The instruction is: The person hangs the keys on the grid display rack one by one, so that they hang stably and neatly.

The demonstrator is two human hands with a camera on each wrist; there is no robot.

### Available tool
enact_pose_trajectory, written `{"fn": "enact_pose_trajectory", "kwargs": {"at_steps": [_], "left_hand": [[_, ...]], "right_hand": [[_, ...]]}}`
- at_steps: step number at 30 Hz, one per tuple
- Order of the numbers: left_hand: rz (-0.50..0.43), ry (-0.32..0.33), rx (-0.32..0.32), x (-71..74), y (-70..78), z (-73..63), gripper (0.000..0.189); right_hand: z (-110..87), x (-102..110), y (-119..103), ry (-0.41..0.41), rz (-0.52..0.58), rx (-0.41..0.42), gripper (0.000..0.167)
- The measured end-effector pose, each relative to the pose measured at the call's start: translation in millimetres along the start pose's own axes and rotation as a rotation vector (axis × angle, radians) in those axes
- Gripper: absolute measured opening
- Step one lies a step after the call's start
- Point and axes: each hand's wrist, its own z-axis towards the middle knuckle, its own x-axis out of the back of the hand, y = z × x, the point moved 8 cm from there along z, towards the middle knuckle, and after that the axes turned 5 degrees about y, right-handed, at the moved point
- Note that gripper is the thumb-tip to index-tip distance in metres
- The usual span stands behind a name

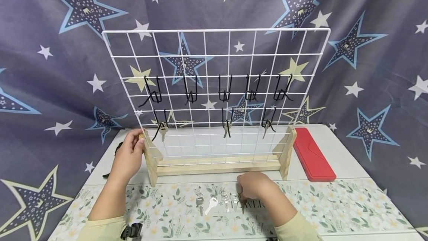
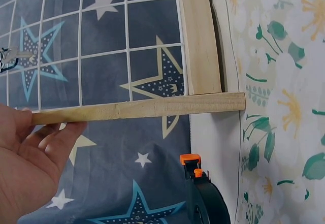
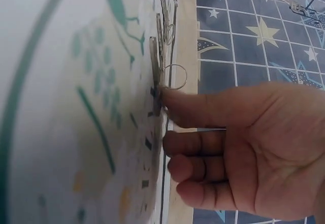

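Observation:
My left hand [image 1: 128, 157] grips the upper end of the wooden side support [image 2: 137, 108] of a white wire grid rack [image 1: 217, 54], thumb on one face and fingers on the other. Low over the floral mat, my right hand [image 1: 255, 186] pinches a key [image 3: 156, 64] with its thumb, the other fingers curled; a thin key ring stands up by the thumb tip. Just left of that hand lie more keys with rings, among them a silver key [image 1: 211, 205] and a darker key [image 1: 200, 204]. Three keys hang on the lower black hooks, one [image 1: 163, 132] at the left.
Several black hooks [image 1: 224, 94] line the grid's upper row. A red case [image 1: 314, 155] lies right of the rack. Behind my left hand is a black and orange object [image 2: 203, 188]. The floral mat [image 1: 160, 211] covers the table's front, and a star-patterned cloth [image 1: 67, 70] hangs behind.

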Motion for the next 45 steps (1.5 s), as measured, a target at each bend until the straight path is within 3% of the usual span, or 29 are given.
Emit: {"fn": "enact_pose_trajectory", "kwargs": {"at_steps": [3, 9, 17, 24, 41, 45], "left_hand": [[0.008, 0.003, 0.005, 0.4, -0.8, -0.1, 0.045], [0.022, 0.006, 0.009, 0.7, -0.8, -0.3, 0.044], [0.015, -0.001, 0.023, 1.0, 0.4, -1.1, 0.045], [0.002, 0.007, 0.013, 1.0, 0.5, -1.2, 0.044], [-0.003, 0.004, 0.004, 0.2, 0.5, -0.7, 0.044], [-0.001, 0.002, 0.001, 0.2, 0.6, -0.2, 0.044]], "right_hand": [[-1.5, 3, -1, 0.02, 0.014, 0.019, 0.011], [-5.9, 7, 0, 0.011, 0.094, 0.032, 0.014], [-9.9, 23, -4, 0.005, 0.157, 0.179, 0.022], [-17.0, 38, -6, -0.01, 0.263, 0.218, 0.019], [-31.8, 87, 3, 0.186, 0.547, 0.303, 0.009], [-36.4, 97, 8, 0.242, 0.664, 0.313, 0.006]]}}
